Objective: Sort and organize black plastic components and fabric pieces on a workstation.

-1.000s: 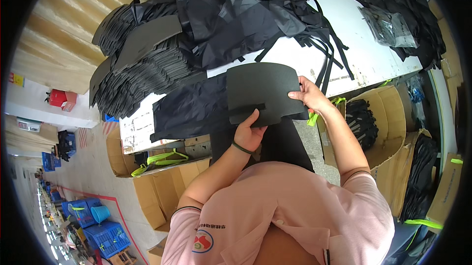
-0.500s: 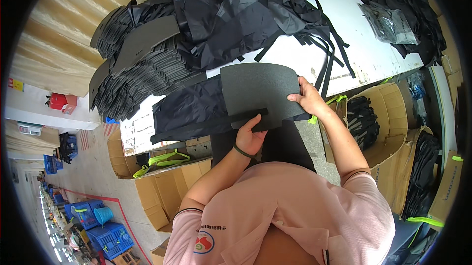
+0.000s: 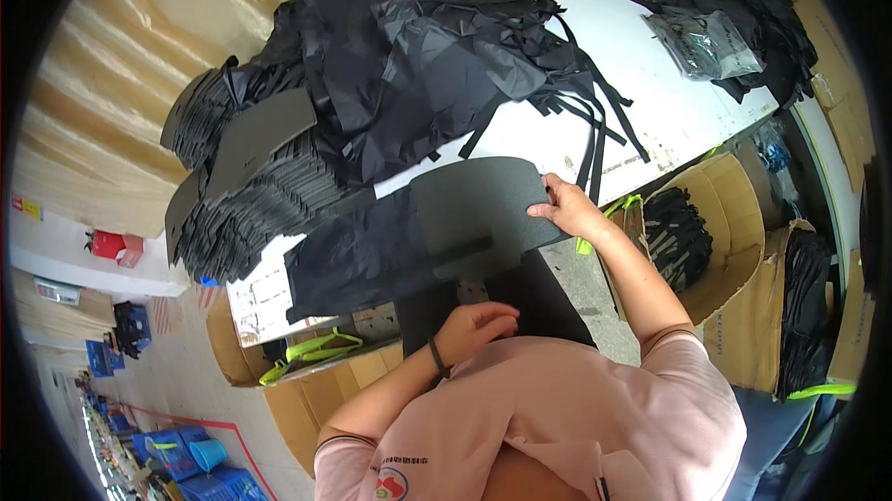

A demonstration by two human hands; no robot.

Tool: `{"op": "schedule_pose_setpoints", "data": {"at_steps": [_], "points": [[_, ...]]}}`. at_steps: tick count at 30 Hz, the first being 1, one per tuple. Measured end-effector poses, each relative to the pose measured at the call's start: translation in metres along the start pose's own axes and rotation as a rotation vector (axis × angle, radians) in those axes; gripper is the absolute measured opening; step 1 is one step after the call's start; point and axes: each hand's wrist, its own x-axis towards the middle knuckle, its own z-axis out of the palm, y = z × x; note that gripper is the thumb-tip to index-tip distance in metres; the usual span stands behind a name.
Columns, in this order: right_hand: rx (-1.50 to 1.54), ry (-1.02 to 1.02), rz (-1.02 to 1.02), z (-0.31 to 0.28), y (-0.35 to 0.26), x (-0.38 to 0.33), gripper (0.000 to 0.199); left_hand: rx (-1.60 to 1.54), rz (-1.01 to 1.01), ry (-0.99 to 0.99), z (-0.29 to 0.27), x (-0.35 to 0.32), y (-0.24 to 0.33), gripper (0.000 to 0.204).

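Note:
A curved dark grey foam sheet (image 3: 478, 208) sticks out over the table's front edge above my lap. My right hand (image 3: 567, 208) pinches its right edge, thumb on top. A piece of thin black fabric (image 3: 353, 245) lies flat to its left and meets the sheet; whether the sheet goes inside the fabric cannot be made out. A dark strip (image 3: 446, 255) crosses the sheet's lower part, blurred. My left hand (image 3: 476, 329) is off the sheet, near my belly, with its fingers loosely bent and nothing visible in them.
Stacked grey foam sheets (image 3: 269, 185) stand on the white table (image 3: 530, 143) at left. Behind lies a heap of black fabric (image 3: 409, 55) with straps. A clear plastic bag (image 3: 706, 46) sits at right. Cardboard boxes (image 3: 729, 213) stand below the table's front edge.
My left hand has let go of the sheet's lower edge and drawn back toward my body. My right hand keeps its hold. The view has tilted, so the table sits lower.

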Motion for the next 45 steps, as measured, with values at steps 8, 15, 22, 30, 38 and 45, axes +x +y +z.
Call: {"op": "schedule_pose_setpoints", "data": {"at_steps": [8,15,22,30,38,45], "points": [[-1.057,0.255,-0.506,-0.031,-0.024,0.110,0.018,1.798,0.385,0.645,-0.030,0.035,0.019,0.092],[-1.133,0.326,-0.459,-0.031,-0.049,0.145,0.023,1.706,0.550,0.687,-0.036,0.039,0.012,0.086],[-0.129,0.080,-0.805,-0.039,-0.204,0.078,0.019,0.797,1.086,0.901,-0.039,0.030,0.069,0.071],[0.127,-0.240,-1.080,0.016,-0.348,0.009,0.018,0.413,1.333,1.131,-0.039,0.023,0.146,0.052],[0.552,-0.201,-1.090,-0.022,-0.396,-0.011,0.015,0.479,1.320,1.320,-0.082,-0.023,0.111,0.011],[0.779,-0.281,-0.934,-0.001,-0.396,-0.001,0.016,0.629,1.400,1.184,-0.052,-0.033,0.102,0.075]]}}
